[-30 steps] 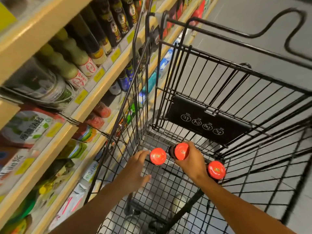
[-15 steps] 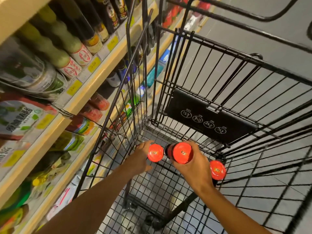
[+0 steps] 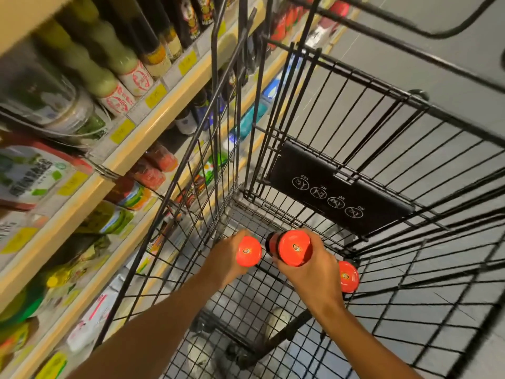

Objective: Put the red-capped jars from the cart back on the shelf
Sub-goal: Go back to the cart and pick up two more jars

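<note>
Three red-capped jars are inside the black wire cart [image 3: 382, 127]. My right hand [image 3: 314, 277] grips the middle jar [image 3: 295, 248], lifted and tilted so its red cap faces me. My left hand [image 3: 226, 258] wraps around the left jar [image 3: 248, 251], whose cap shows past my fingers. The third jar [image 3: 348, 276] stands on the cart floor, partly hidden behind my right hand. The shelf [image 3: 142, 135] runs along the left of the cart, with similar red-capped jars [image 3: 153, 170] lying on its second level.
The shelves on the left hold dark sauce bottles [image 3: 164, 36], green bottles [image 3: 109, 67] and packets [image 3: 27, 170]. A black child-seat flap [image 3: 338, 190] hangs on the cart's far wall. Grey floor [image 3: 410, 28] lies to the right.
My left hand has closed around the left jar it was only reaching for. My right hand has raised its jar slightly. The view has shifted closer and down.
</note>
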`<action>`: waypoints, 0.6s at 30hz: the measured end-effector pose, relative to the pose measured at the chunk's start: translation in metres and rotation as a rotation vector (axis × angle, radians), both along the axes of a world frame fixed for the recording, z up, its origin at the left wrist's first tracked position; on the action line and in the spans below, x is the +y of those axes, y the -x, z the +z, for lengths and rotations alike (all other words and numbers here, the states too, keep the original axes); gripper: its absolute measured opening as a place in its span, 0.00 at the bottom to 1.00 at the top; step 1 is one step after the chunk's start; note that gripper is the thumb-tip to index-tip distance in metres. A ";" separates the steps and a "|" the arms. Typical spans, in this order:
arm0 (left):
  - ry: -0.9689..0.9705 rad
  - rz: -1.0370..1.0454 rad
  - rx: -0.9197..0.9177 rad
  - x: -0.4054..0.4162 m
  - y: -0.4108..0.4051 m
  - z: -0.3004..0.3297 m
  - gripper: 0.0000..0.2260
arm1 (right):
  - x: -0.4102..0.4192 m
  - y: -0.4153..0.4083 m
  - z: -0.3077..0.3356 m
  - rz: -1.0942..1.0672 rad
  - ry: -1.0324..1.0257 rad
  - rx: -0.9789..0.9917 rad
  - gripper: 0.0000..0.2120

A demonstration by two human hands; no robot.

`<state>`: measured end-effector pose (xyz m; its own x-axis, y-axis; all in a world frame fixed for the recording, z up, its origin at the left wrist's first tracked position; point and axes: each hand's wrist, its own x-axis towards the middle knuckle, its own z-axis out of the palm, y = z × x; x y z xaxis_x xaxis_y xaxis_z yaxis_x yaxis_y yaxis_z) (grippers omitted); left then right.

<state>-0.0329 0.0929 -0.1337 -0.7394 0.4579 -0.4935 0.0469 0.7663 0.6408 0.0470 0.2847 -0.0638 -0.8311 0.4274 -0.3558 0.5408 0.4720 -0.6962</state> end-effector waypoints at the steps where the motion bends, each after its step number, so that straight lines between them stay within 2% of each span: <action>1: -0.004 0.025 0.009 -0.001 -0.003 0.009 0.37 | 0.000 -0.001 0.006 -0.004 0.005 0.006 0.32; 7: -0.119 0.147 0.063 -0.015 -0.014 0.085 0.36 | -0.006 -0.003 0.068 -0.048 0.041 0.051 0.29; 11: -0.244 0.203 0.055 -0.021 -0.010 0.164 0.35 | -0.012 -0.003 0.134 -0.056 0.019 0.142 0.30; 18: -0.351 0.177 0.332 -0.052 -0.008 0.313 0.34 | -0.023 -0.012 0.255 -0.047 -0.062 0.314 0.35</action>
<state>-0.0244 0.0404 0.1794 -0.9114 0.4075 -0.0579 0.1804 0.5220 0.8336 0.0587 0.2620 0.1911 -0.8749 0.4809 -0.0570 0.3263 0.4984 -0.8032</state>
